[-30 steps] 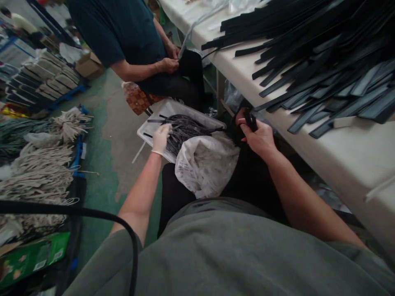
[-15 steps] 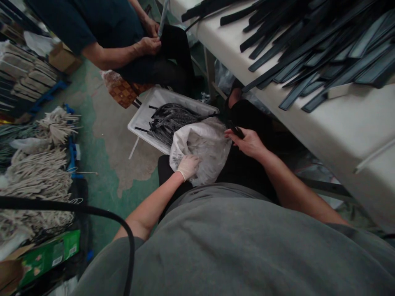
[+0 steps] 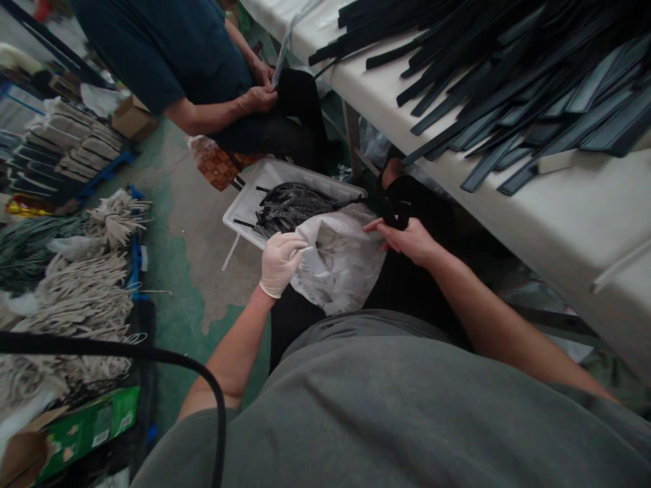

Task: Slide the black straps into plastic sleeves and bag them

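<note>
My left hand [image 3: 279, 266], in a pale glove, pinches a small flat white piece [image 3: 316, 261] above the near side of a white bag. This bag [image 3: 356, 279] lies open on my lap with whitish pieces in it. My bare right hand [image 3: 414, 241] is closed around a dark object [image 3: 390, 213] at the bag's right side; its kind is hard to make out against the black trousers. A bit of red shows under those fingers. Just beyond the bag, a white plastic bin [image 3: 234, 210] contains a bundle of black strips [image 3: 298, 203].
A pale-topped table [image 3: 564, 217] at right carries many black strips [image 3: 488, 102]. Ahead sits a co-worker [image 3: 147, 61], both hands on a greyish strip. Bundles of beige cord [image 3: 86, 291] and a green box [image 3: 91, 427] lie at left. A black cable [image 3: 167, 358] crosses the lower left.
My left hand has risen out of the bag and moved left, now with the white piece in its fingers. My right hand stays beside the bag. The view has shifted slightly.
</note>
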Available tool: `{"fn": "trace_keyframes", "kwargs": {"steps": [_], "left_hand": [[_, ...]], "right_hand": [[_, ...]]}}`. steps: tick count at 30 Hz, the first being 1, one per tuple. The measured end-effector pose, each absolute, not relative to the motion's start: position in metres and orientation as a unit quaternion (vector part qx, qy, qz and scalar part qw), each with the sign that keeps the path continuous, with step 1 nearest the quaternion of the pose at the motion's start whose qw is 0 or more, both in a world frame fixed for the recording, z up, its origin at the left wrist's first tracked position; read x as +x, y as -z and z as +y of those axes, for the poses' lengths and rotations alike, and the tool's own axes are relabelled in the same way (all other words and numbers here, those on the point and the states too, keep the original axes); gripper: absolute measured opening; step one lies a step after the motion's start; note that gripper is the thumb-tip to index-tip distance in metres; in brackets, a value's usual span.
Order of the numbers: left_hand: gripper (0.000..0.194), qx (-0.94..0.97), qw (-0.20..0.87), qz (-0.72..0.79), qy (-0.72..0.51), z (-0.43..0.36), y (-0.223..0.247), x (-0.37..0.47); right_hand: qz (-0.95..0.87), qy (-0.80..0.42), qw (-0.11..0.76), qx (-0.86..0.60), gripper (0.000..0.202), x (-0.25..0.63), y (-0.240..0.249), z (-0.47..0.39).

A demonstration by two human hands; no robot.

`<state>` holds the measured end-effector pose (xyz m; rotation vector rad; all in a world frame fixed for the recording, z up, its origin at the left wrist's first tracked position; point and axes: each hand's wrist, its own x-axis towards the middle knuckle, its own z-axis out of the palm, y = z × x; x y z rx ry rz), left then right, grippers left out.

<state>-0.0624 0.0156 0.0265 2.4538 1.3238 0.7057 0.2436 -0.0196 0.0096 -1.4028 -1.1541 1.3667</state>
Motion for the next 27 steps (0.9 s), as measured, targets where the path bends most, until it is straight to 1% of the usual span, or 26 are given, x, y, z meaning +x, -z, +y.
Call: {"fn": "trace_keyframes", "kwargs": {"steps": [4, 7, 9, 12, 17, 20, 23, 25, 27], "left_hand": [[0.011, 0.850, 0.087, 0.435, -0.284, 0.000, -0.059, -0.057], [0.012, 0.861, 0.075, 0.403, -0.302, -0.003, -0.069, -0.050], [0.013, 0.857, 0.068, 0.400, -0.318, 0.001, -0.074, -0.048], [0.012, 0.826, 0.028, 0.435, -0.359, 0.016, -0.085, -0.056], [0.006, 0.732, -0.038, 0.536, -0.418, 0.048, -0.099, -0.093], [0.006, 0.719, -0.043, 0.560, -0.410, 0.058, -0.090, -0.120], [0.008, 0.730, -0.032, 0.574, -0.370, 0.061, -0.069, -0.145], [0.011, 0.738, 0.001, 0.595, -0.317, 0.057, -0.053, -0.157], [0.012, 0.742, 0.062, 0.619, -0.250, 0.048, -0.038, -0.163]], "right_hand": [[-0.467, -0.658, 0.396, -0.438, 0.041, 0.200, -0.038, -0.015], [-0.456, -0.716, 0.380, -0.368, 0.044, 0.164, -0.044, -0.014], [-0.453, -0.745, 0.358, -0.334, 0.041, 0.150, -0.043, -0.016], [-0.465, -0.762, 0.322, -0.316, 0.034, 0.147, -0.045, -0.023], [-0.512, -0.727, 0.299, -0.346, 0.028, 0.173, -0.053, -0.038], [-0.532, -0.728, 0.267, -0.341, 0.027, 0.194, -0.056, -0.046], [-0.557, -0.731, 0.224, -0.325, 0.029, 0.214, -0.059, -0.049], [-0.565, -0.723, 0.230, -0.325, 0.032, 0.224, -0.064, -0.047], [-0.565, -0.692, 0.278, -0.353, 0.034, 0.231, -0.067, -0.037]]}}
